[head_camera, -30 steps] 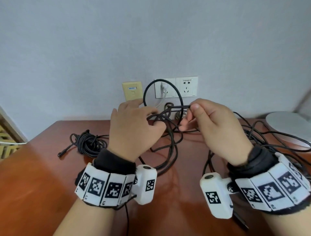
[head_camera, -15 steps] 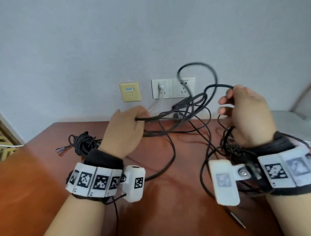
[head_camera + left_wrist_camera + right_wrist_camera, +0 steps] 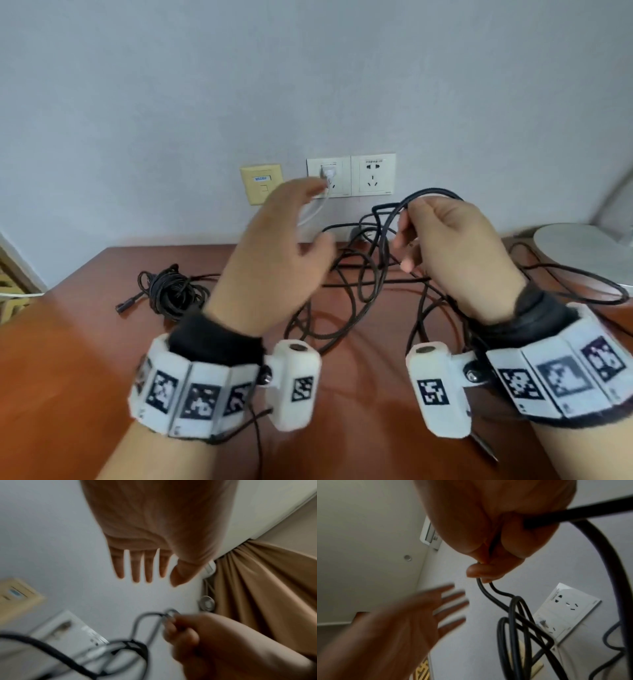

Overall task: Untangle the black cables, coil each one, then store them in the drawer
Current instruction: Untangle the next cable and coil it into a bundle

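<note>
While the right hand (image 3: 455, 253) curls its fingers (image 3: 486, 572) round a bend of black cable (image 3: 373, 274), pinching two strands between thumb and fingertips, the left hand (image 3: 274, 260) hangs in the air beside it with fingers (image 3: 135, 566) straight and spread, holding nothing and touching nothing. From the right hand's grip the cable arches up in a short loop above the knuckles, then drops in several overlapping loops that cross one another between the two hands and trail down onto the wooden desk (image 3: 85, 359). It looks thin, round and matt, with a woven or braided surface where the head view is sharp. More loose strands run past the right wrist toward the right edge of the desk, near a round white base (image 3: 582, 250) standing there. A second black cable sits as a wound bundle (image 3: 171, 294) on the desk to the left, well apart from the hands, with one plug end sticking out toward the left.

Both wrists wear white bands printed with black-and-white square marker patterns. On the wall behind, a beige plate (image 3: 262, 183) bears a small blue label whose writing is too blurred to read; beside it are two white sockets (image 3: 351, 174), the left one holding a white plug with a white lead. Tiny print on the sockets cannot be read
</note>
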Demonstrator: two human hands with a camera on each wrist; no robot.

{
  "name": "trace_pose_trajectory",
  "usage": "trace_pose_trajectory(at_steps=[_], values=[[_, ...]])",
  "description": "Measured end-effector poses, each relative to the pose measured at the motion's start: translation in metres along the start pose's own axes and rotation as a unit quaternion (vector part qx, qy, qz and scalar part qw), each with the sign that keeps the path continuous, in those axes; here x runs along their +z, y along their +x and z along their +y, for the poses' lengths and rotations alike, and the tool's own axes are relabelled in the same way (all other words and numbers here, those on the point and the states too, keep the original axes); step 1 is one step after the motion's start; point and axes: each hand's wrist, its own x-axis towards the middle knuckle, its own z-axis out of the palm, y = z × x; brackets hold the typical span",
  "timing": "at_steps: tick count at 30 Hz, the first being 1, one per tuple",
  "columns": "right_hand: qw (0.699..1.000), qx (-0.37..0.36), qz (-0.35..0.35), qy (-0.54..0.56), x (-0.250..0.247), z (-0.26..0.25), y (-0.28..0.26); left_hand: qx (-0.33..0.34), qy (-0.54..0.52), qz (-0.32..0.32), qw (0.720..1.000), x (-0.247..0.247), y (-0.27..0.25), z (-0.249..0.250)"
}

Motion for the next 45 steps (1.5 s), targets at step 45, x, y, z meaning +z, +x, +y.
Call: trace_pose_trajectory(at_steps=[45], values=[[0.987,-0.055,-0.141,-0.048,-0.011,-0.017,-0.011,0.091,0.172,0.023,0.981,0.027,0.007,-0.023]])
